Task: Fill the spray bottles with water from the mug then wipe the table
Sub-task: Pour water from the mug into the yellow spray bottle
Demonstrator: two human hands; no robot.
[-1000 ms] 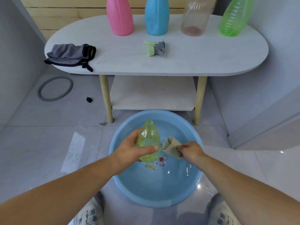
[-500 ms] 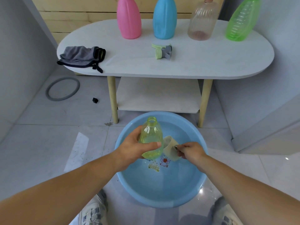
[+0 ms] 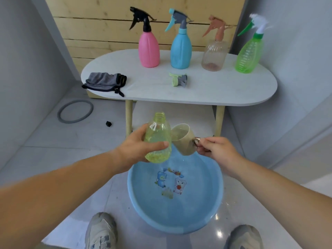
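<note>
Your left hand point(image 3: 136, 150) has its fingers and thumb wrapped round the belly of the translucent yellow plastic bottle point(image 3: 158, 139). The bottle's threaded neck is open and points up, tilted a little away from you. Your right hand point(image 3: 215, 150) pinches the handle of the beige mug point(image 3: 183, 139), fingers clenched on it. The mug is tipped toward the bottle, its rim just beside the bottle's shoulder and below the mouth. Both hang over the far edge of the round blue plastic basin point(image 3: 203, 218) on the floor. You cannot tell from here how much water the bottle holds.

The step in hand looks like the pour. The neck is narrow and the mug's rim is wide, so lift the mug until its lip sits just above the mouth. Then tip slowly, so a thin stream goes in rather than a sheet that runs down the outside. Hold the bottle upright and bring both hands nearer the basin's middle, so spills land in it. A wet bottle is likely slippery, so grip firmly without crushing its wall.

The loose green and grey spray head point(image 3: 178, 79), likely this bottle's own, lies on the white oval desk point(image 3: 215, 90). It is in front of the pink spray bottle point(image 3: 149, 49), blue spray bottle point(image 3: 180, 51), clear brownish spray bottle point(image 3: 214, 54) and green spray bottle point(image 3: 248, 54). The grey cloth point(image 3: 104, 81) sits at the left end.
</note>
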